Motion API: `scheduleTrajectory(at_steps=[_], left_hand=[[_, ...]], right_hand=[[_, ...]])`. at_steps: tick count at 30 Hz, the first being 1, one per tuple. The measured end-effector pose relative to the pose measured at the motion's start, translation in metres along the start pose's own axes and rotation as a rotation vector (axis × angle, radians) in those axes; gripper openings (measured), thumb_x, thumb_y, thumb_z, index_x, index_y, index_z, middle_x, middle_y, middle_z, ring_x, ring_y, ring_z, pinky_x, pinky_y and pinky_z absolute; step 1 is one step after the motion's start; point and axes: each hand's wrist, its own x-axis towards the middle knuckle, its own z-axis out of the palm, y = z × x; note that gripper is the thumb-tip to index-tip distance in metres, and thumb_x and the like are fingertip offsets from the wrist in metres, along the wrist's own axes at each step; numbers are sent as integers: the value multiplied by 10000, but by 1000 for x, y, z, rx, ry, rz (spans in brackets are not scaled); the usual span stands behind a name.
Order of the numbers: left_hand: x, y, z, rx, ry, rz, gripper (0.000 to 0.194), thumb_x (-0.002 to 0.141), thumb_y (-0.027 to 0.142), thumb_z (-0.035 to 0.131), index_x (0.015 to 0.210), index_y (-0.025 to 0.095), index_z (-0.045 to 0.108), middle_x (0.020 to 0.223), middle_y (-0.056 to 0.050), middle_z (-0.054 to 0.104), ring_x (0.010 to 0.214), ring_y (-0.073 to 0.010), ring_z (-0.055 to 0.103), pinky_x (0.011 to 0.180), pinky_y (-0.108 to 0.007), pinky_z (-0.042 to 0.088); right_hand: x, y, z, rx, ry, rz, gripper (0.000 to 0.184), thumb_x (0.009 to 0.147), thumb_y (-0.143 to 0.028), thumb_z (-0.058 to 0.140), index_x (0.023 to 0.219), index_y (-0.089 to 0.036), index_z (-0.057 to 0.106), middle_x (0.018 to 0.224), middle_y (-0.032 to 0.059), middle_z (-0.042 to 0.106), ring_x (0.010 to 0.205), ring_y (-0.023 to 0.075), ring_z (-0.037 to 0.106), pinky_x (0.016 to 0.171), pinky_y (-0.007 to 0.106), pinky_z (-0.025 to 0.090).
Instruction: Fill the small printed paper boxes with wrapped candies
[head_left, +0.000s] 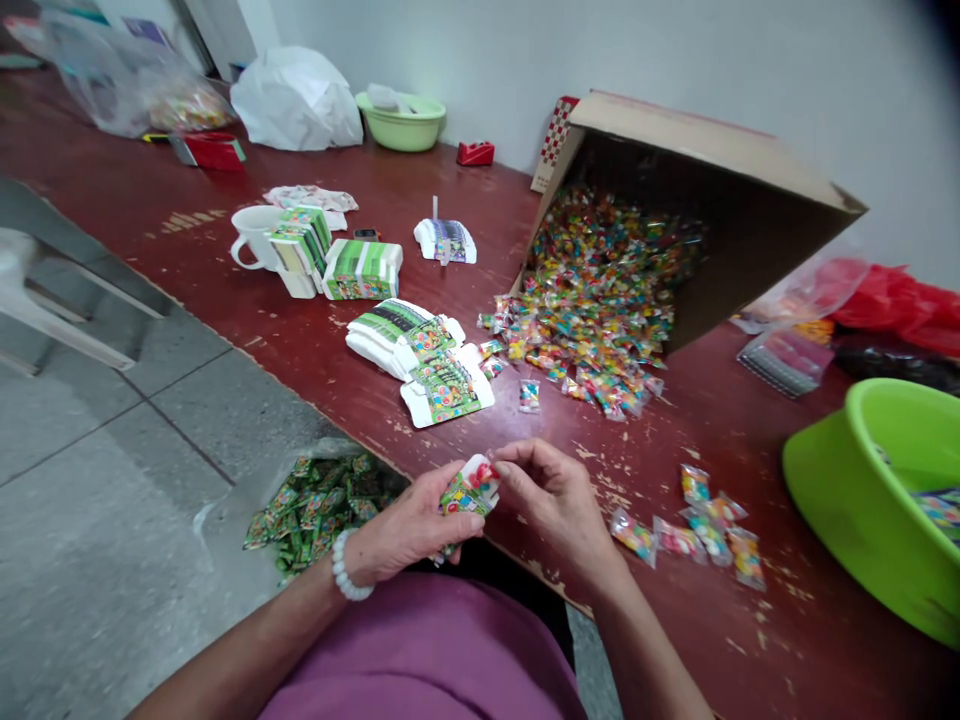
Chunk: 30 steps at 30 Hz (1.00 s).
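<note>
Left hand (431, 520) comes in from the lower left, bracelet on the wrist, fingers and thumb wrapped around a small green candy box (469, 487) just off the tabletop's (540, 535) front edge. Right hand (551, 495) reaches in from the other side, fingers curled, thumb and fingertips pinching a clear candy packet (484, 473) at the box's open end.

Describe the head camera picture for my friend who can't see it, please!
A left hand holds a small green box while the right hand pinches a red wrapped sweet at its open end. Beyond, colourful wrapped sweets spill from a tipped cardboard box onto a worn red table.
</note>
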Motion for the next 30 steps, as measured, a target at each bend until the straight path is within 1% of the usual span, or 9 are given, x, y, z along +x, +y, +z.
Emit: scheduleTrajectory(at_steps=[4, 9, 12, 15, 19, 24, 26, 28, 30], left_hand=[[-3, 2, 1, -34, 6, 26, 386, 812, 318, 701, 1148, 191, 561, 820, 23, 525, 626, -92, 480, 552, -211, 474], [-3, 3, 3, -34, 51, 37, 350, 804, 315, 733, 1078, 181, 562, 792, 29, 542, 605, -84, 479, 562, -210, 472], [-1, 2, 4, -189, 108, 50, 400, 826, 454, 699, 1084, 172, 584, 781, 9, 574, 604, -103, 524, 541, -215, 486], [2, 1, 4, -408, 181, -29, 537, 879, 626, 520, 1033, 125, 638, 719, -41, 624, 550, -133, 569, 484, -232, 489], [4, 0, 8, -505, 307, -11, 450, 839, 531, 628, 1027, 124, 677, 776, -57, 667, 589, -147, 595, 477, -224, 503], [-1, 2, 10, -355, 338, 80, 465, 825, 486, 682, 1192, 204, 633, 880, -23, 654, 645, -137, 581, 462, -193, 480], [-2, 1, 10, -342, 316, 102, 492, 839, 493, 666, 1248, 226, 604, 897, -18, 649, 655, -135, 581, 473, -189, 470], [-2, 0, 10, -347, 306, 141, 502, 851, 478, 662, 1285, 235, 590, 937, -24, 656, 701, -138, 596, 517, -186, 474], [-3, -1, 10, -353, 300, 150, 525, 860, 472, 659, 1327, 252, 564, 960, -25, 658, 729, -144, 603, 531, -188, 482]], right_hand=[[-3, -6, 2, -80, 56, -48, 98, 892, -283, 632, 884, -204, 688, 817, 23, 734, 708, 166, 655, 678, 272, 507], [-10, -16, 4, -354, -70, -285, 147, 917, -197, 572, 912, -218, 717, 840, 36, 672, 763, 169, 629, 714, 281, 485], [-13, -14, 5, -282, 53, -352, 200, 953, -205, 507, 1043, -221, 685, 1000, 67, 632, 907, 180, 618, 803, 298, 496], [-15, -8, 11, -164, 215, -275, 142, 931, -262, 572, 1049, -225, 642, 970, 51, 614, 858, 173, 603, 750, 286, 507], [-19, -2, 27, 16, 120, -214, 109, 894, -325, 637, 907, -230, 687, 936, 39, 583, 677, 135, 587, 570, 248, 505], [-14, 1, 37, 127, 68, -182, 114, 843, -315, 693, 779, -228, 731, 843, 25, 582, 711, 147, 592, 607, 255, 523], [-10, 3, 36, 182, 94, -127, 126, 778, -314, 757, 864, -225, 729, 874, 23, 600, 695, 142, 584, 602, 256, 529], [-7, 5, 35, 221, 110, -79, 325, 735, -308, 790, 1039, -238, 697, 938, 28, 626, 694, 143, 591, 595, 260, 540], [-5, 4, 34, 199, 33, -64, 327, 782, -311, 752, 1092, -238, 681, 943, 33, 658, 704, 151, 610, 610, 266, 544]])
